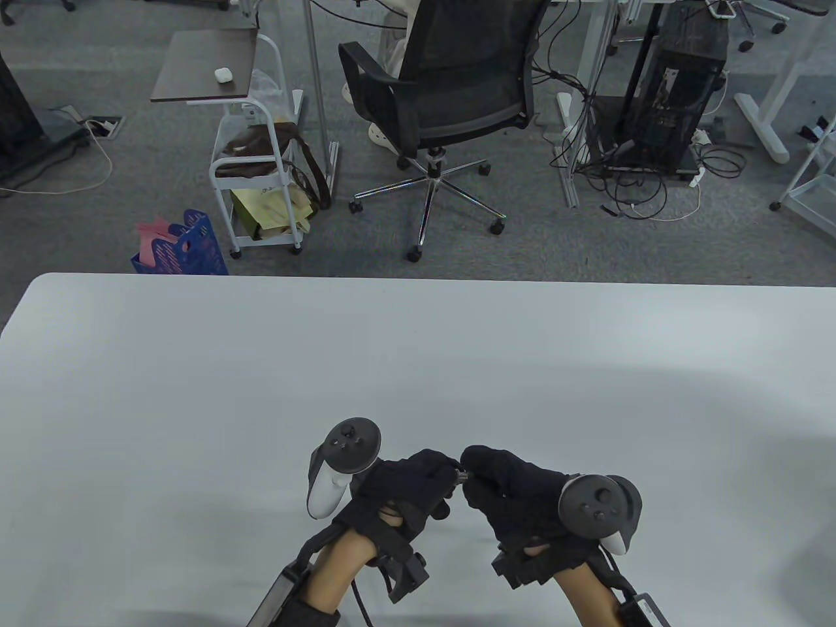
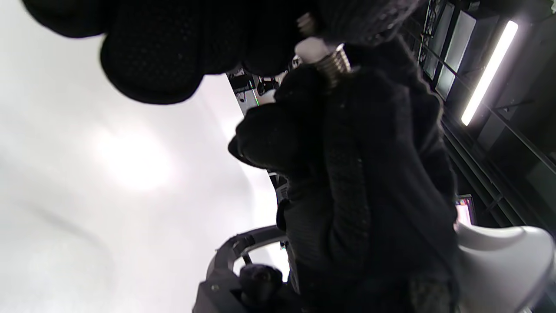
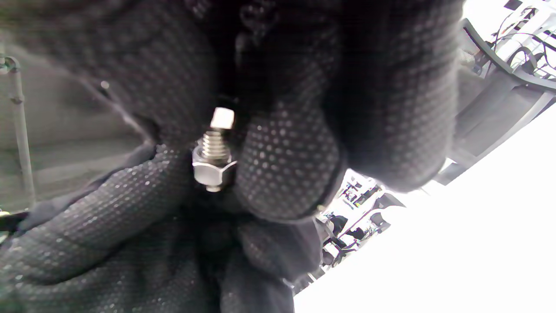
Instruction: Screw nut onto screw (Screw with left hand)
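Both gloved hands meet low at the middle of the white table (image 1: 261,392). A small metal screw (image 3: 214,143) with a hex nut (image 3: 213,170) on its thread sits between the fingertips; in the table view it is only a glint (image 1: 462,475). My right hand (image 1: 473,471) pinches the screw at its head end (image 3: 222,117). My left hand (image 1: 450,473) pinches the nut; in the left wrist view the nut (image 2: 311,46) is at my left fingertips (image 2: 278,39), with the thread (image 2: 333,66) running into the right glove. The nut sits near the thread's free end.
A tracker is strapped to the back of each hand, left (image 1: 339,470) and right (image 1: 597,506). Beyond the table's far edge stand an office chair (image 1: 450,98), a white cart (image 1: 258,163) and a blue basket (image 1: 186,251) on the floor.
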Motion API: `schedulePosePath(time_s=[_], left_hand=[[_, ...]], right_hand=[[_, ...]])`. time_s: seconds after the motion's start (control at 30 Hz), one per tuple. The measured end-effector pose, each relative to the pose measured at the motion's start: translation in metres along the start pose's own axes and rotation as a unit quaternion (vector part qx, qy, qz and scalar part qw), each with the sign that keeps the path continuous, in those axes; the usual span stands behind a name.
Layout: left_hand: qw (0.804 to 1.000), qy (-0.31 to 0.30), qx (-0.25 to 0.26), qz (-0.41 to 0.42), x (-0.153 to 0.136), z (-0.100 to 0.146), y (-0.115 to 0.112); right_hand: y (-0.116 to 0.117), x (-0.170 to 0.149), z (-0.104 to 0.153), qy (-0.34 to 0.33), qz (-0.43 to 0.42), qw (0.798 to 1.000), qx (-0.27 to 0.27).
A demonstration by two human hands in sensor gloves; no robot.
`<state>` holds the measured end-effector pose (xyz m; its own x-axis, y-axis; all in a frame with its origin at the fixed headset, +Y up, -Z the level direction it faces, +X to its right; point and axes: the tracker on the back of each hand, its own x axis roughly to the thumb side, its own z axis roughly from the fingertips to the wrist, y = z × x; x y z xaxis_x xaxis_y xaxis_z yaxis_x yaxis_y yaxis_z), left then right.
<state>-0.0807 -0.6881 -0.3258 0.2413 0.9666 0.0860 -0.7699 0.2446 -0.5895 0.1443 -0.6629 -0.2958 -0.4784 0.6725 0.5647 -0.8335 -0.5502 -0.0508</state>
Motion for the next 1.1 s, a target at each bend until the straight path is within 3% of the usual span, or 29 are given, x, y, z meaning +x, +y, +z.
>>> schedulePosePath(time_s=[0.1, 0.23, 0.53, 0.7, 0.87, 1.1], left_hand=[[1.000, -0.005, -0.005, 0.011, -0.0009, 0.0007, 0.0005], [0.999, -0.003, 0.032, 0.010, -0.0014, 0.0018, 0.0014], [1.000, -0.011, 0.006, -0.001, 0.0013, 0.0002, -0.0003], [0.999, 0.002, 0.035, -0.007, -0.0013, 0.0015, 0.0005], [0.999, 0.002, 0.030, -0.019, 0.0017, 0.0010, -0.0002], [1.000, -0.007, 0.027, 0.002, -0.0009, 0.0010, -0.0006]], right_hand=[[-0.0005, -0.0002, -0.0001, 0.001, -0.005, 1.000, -0.004], [0.0000, 0.0000, 0.0001, 0.000, -0.003, 1.000, -0.002], [0.0001, -0.0009, 0.0004, 0.002, -0.004, 1.000, 0.002], [0.0002, -0.0008, 0.0005, 0.001, -0.003, 1.000, -0.001], [0.0036, -0.0040, -0.0002, 0.012, -0.007, 1.000, 0.022], [0.0001, -0.0008, -0.0004, 0.003, 0.002, 1.000, 0.006]])
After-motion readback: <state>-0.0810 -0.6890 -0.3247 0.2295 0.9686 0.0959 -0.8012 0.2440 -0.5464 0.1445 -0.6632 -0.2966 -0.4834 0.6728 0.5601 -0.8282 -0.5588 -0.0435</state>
